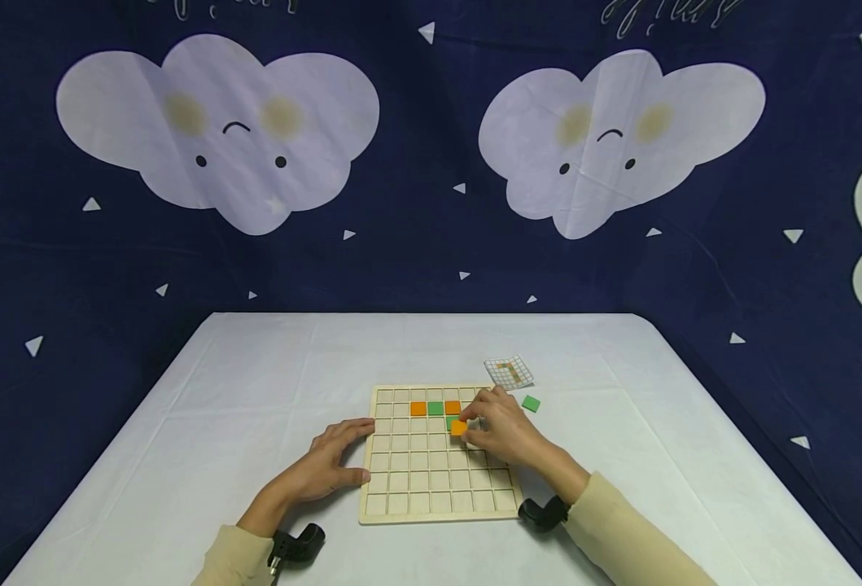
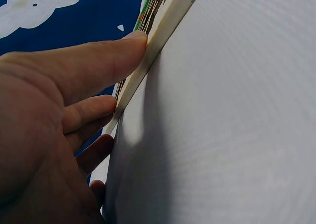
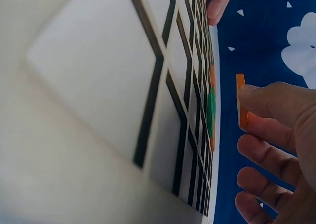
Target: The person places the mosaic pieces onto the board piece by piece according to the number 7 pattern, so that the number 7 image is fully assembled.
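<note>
A wooden grid board lies on the white table. In its upper rows sit an orange tile, a green tile and another orange tile; a second green one below them is partly covered. My right hand pinches an orange square tile between thumb and forefinger, held just above the board near that lower green tile. The other right fingers are loosely bent. My left hand touches the board's left edge with thumb and fingertips, fingers fairly straight; the left wrist view shows the thumb against the rim.
A loose green tile lies on the table to the right of the board. Behind it is a small pattern card with a coloured grid design. A dark blue cloth with clouds hangs behind the table.
</note>
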Demonstrator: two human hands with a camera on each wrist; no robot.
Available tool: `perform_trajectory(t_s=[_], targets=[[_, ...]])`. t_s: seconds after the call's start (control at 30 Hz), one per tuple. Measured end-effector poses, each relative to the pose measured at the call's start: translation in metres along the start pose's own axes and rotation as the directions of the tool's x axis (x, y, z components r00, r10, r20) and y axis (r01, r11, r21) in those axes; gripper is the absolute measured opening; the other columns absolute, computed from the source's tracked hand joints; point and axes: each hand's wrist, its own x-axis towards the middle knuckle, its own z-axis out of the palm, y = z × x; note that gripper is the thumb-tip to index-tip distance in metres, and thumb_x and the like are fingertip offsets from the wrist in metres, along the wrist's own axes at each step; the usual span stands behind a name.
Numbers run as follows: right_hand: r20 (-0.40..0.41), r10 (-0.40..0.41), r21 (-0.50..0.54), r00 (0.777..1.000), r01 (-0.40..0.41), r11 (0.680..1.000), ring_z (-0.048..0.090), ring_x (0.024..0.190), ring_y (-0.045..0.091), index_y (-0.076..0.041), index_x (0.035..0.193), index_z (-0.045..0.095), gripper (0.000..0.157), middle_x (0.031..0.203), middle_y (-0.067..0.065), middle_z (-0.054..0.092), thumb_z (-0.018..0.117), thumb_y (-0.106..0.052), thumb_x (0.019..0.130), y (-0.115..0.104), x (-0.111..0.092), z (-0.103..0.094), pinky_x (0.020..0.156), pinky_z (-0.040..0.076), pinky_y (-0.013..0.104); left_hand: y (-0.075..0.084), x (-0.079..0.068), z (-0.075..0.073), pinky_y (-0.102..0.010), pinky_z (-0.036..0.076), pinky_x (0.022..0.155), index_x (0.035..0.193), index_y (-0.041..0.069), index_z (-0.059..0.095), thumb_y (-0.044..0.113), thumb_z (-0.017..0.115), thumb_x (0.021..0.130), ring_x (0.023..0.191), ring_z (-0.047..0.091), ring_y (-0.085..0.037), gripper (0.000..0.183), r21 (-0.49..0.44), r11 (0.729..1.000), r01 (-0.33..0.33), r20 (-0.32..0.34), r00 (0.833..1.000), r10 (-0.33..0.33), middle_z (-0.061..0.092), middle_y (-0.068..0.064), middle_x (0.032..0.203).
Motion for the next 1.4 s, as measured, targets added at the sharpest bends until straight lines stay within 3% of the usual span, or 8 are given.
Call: perform_trajectory(t_s=[0.17,0.4,0.97,1.4], targets=[[0.000,0.007,-0.014,1.000,-0.007,1.000,0.041,0.086,0.008,-0.018,0.094,0.074,0.020,0.093,-0.007,0.060,0.076,-0.025,0.076,-0.0016,0.0009,0.0019,0.077,0.034,0.030,0.0010,0.0003,0.0009,-0.062,0.015,0.108,0.137,0.004,0.047,0.026,0.074,0.078,0.137,0.028,-0.038,0.068,-0.009,1.000,0.027,0.001,1.000,-0.027,0.039,-0.012,0.148],[0.040,0.020,0.001,0.999,-0.020,1.000,0.038,0.084,0.009,-0.018,0.093,0.073,0.019,0.093,-0.008,0.060,0.076,-0.025,0.076,-0.0030,0.0016,0.0036,0.073,0.031,0.028,0.0015,-0.0006,0.0001,-0.062,0.015,0.109,0.137,0.004,0.047,0.026,0.074,0.078,0.136,0.029,-0.039,0.069,-0.001,1.000,0.016,-0.006,1.000,-0.016,0.039,-0.012,0.147],[0.113,-0.008,-0.032,0.994,0.012,0.999,0.040,0.084,0.009,-0.018,0.094,0.073,0.019,0.093,-0.007,0.060,0.076,-0.027,0.078,-0.0030,0.0005,0.0066,0.075,0.032,0.027,0.0035,-0.0002,-0.0010,-0.063,0.013,0.109,0.138,0.005,0.046,0.027,0.074,0.079,0.138,0.027,-0.039,0.069,-0.009,0.999,0.035,0.009,0.999,-0.035,0.038,-0.012,0.148],[0.089,-0.042,-0.043,0.995,0.046,0.998,0.039,0.083,0.009,-0.018,0.094,0.073,0.018,0.092,-0.006,0.060,0.076,-0.027,0.078,-0.0041,-0.0021,0.0077,0.073,0.032,0.027,0.0028,-0.0004,-0.0008,-0.063,0.013,0.108,0.138,0.005,0.045,0.028,0.074,0.079,0.138,0.026,-0.039,0.070,-0.011,0.999,0.033,0.014,0.999,-0.033,0.037,-0.012,0.149]])
